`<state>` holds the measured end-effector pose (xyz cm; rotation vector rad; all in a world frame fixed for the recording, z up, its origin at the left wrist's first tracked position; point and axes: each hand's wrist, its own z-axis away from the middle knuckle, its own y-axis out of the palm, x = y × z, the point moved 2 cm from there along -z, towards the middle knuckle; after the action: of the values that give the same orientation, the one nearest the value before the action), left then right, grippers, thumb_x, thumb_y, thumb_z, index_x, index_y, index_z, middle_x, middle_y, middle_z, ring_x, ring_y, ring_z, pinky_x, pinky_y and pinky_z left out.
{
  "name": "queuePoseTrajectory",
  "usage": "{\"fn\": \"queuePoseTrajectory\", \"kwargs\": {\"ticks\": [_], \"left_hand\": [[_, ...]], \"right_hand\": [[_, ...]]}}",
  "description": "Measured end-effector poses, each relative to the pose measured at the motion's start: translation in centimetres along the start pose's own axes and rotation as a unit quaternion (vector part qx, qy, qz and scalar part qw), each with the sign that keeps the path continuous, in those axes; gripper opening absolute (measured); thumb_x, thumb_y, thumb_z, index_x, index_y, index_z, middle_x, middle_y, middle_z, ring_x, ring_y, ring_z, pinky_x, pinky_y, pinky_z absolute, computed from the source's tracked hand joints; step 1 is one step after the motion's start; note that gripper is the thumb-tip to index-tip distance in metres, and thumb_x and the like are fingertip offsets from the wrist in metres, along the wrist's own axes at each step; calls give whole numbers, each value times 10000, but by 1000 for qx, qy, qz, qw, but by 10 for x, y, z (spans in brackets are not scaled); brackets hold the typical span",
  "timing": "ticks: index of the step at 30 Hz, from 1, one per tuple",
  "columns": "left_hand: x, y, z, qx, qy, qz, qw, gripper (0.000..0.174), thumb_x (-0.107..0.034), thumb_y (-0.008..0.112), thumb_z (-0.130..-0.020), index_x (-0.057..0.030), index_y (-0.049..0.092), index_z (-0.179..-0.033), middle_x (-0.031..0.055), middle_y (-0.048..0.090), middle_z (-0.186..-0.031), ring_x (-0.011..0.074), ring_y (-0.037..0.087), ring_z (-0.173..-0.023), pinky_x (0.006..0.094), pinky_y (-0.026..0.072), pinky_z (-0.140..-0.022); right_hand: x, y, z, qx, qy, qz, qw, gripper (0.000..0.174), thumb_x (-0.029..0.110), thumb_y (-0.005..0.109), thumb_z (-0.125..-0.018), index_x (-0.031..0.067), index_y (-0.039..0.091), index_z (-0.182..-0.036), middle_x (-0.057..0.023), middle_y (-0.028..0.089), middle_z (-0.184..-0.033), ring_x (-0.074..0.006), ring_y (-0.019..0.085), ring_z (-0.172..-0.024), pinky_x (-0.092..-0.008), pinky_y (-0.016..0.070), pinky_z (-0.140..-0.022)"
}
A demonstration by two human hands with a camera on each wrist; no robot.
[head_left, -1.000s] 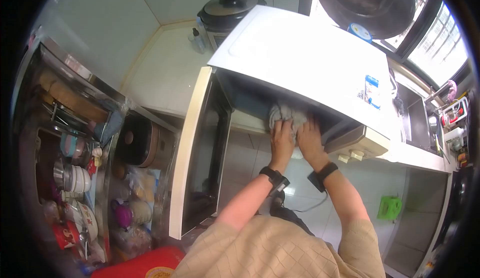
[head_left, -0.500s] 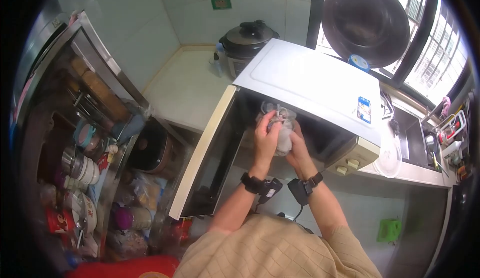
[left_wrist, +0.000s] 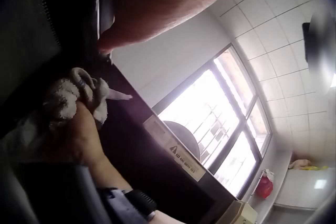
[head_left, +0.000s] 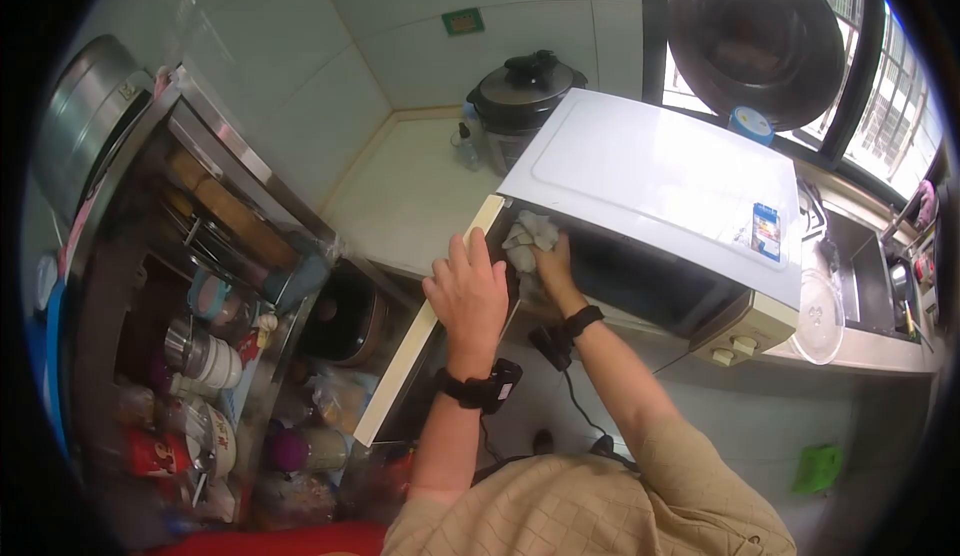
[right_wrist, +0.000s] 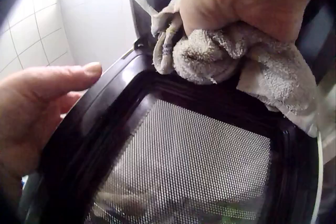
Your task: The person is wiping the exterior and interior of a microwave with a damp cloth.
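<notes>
A white microwave (head_left: 640, 161) stands on the counter with its door (head_left: 405, 368) swung out to the left. My left hand (head_left: 470, 301) holds the door's cream edge, thumb (right_wrist: 79, 74) on the inner side and fingers around the outer side. My right hand (head_left: 558, 274) grips a bunched grey terry cloth (head_left: 530, 236) at the hinge side of the opening. In the right wrist view the cloth (right_wrist: 210, 58) lies against the dark frame of the door's inner face, above its mesh window (right_wrist: 194, 155). My right fingers are mostly hidden by the cloth and wrist.
Behind the microwave stand an electric cooker (head_left: 525, 96) and a small bottle (head_left: 467, 148). A dark pan (head_left: 755, 41) leans at the window. Right of the microwave, a round glass plate (head_left: 820, 318) lies near the sink (head_left: 868, 266). Crowded shelves (head_left: 215, 356) fill the left side.
Both hands were on the cloth inside the microwave, then drew it toward the opening. The left hand has let go and moved to the door; the right has carried the cloth left to the hinge side.
</notes>
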<state>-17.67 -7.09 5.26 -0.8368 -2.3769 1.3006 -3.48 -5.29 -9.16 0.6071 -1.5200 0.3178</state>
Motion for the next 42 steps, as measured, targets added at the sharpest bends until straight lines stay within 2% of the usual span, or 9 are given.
{"fn": "queuePoseTrajectory", "kwargs": {"ticks": [6, 8, 11, 15, 20, 24, 29, 35, 42], "left_hand": [[-2, 2, 2, -42, 12, -36, 998, 490, -279, 655, -732, -137, 504, -1176, 34, 523, -1114, 242, 521, -846, 379, 397, -713], [1, 5, 2, -57, 22, -16, 998, 486, -257, 655, -730, -135, 502, -1175, 39, 525, -1119, 245, 520, -867, 381, 398, -721], [7, 4, 1, -65, 35, 16, 997, 484, -249, 654, -728, -131, 504, -1174, 48, 531, -1116, 251, 521, -894, 379, 396, -739], [11, 9, 1, -57, 25, 53, 997, 481, -260, 660, -724, -124, 513, -1161, 56, 538, -1114, 259, 520, -925, 380, 388, -772], [3, 5, 2, -56, 13, 45, 997, 496, -330, 666, -715, -120, 531, -1143, 73, 524, -1129, 274, 512, -938, 405, 395, -768], [5, 6, 3, -65, 15, 48, 997, 506, -332, 670, -711, -135, 531, -1156, 67, 525, -1130, 268, 517, -944, 401, 400, -765], [19, 7, -3, -74, 1, 107, 992, 418, -323, 657, -725, -151, 585, -1098, 38, 582, -1084, 250, 555, -907, 382, 411, -767], [30, 8, -7, -91, 18, 146, 985, 366, -279, 654, -729, -142, 588, -1062, 23, 575, -1091, 242, 551, -870, 379, 408, -743], [25, 12, -3, -110, 42, 108, 987, 381, -287, 653, -729, -147, 575, -1074, 27, 567, -1098, 243, 551, -868, 387, 411, -736]], "right_hand": [[17, -37, 9, 43, 42, 138, 989, 523, 207, 649, -659, -23, 503, -1105, -222, 579, -1067, -333, 570, -992, -352, 447, -829], [37, -53, 35, 164, -6, 172, 971, 500, 205, 646, -638, -8, 533, -1076, -204, 610, -1006, -320, 592, -955, -354, 458, -808], [99, -56, 73, 110, -184, 181, 960, 508, 155, 621, -621, 44, 535, -1109, -173, 574, -1016, -343, 572, -887, -367, 477, -747], [190, -58, 81, -16, -469, 344, 813, 579, 70, 629, -577, 124, 533, -1146, -181, 498, -1121, -345, 530, -914, -407, 458, -722], [146, -22, 17, -18, -473, 639, 606, 459, 208, 579, -723, 143, 538, -1176, -208, 412, -1287, -369, 479, -1051, -477, 404, -794], [152, 5, 12, -19, -421, 693, 585, 302, 190, 522, -766, 87, 562, -1046, -190, 490, -1193, -326, 509, -975, -403, 423, -737], [168, -63, 43, -30, -477, 623, 619, 243, 115, 572, -679, 89, 535, -917, -113, 503, -898, -273, 504, -834, -382, 409, -648], [196, -139, 82, -58, -385, 651, 652, 454, 130, 709, -548, 102, 541, -969, -108, 485, -938, -293, 487, -872, -399, 394, -711], [167, -50, 35, -36, -416, 622, 662, 458, 246, 726, -586, 88, 529, -968, -152, 491, -1044, -315, 502, -944, -424, 408, -763]]}}
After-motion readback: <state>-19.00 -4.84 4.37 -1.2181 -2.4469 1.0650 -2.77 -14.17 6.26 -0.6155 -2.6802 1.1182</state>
